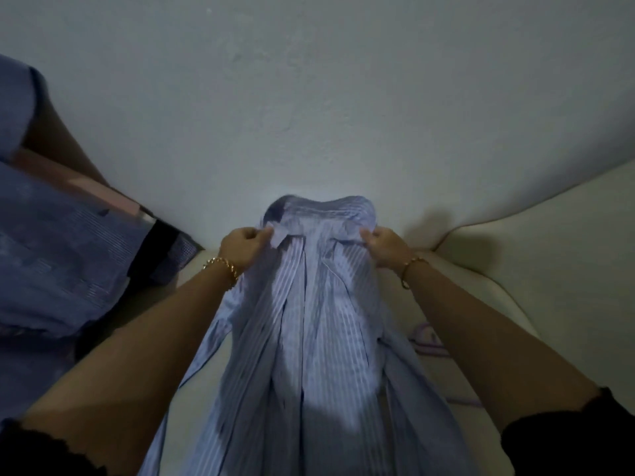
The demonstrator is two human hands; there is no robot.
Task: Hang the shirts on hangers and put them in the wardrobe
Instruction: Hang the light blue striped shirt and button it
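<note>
In the head view, the left hand [242, 245] and the right hand [385, 245] hold a pale blue striped shirt [316, 321] up before a white wall [326, 97], one at each side of its collar. The fingers [263, 233] of both hands are curled, pinching the cloth. The shirt hangs over a cream padded surface [515, 269]; blue garments [51, 252] hang at the left.

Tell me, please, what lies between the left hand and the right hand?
The collar of the striped shirt, in the head view: the left hand pinches one side, the right hand the other.
</note>
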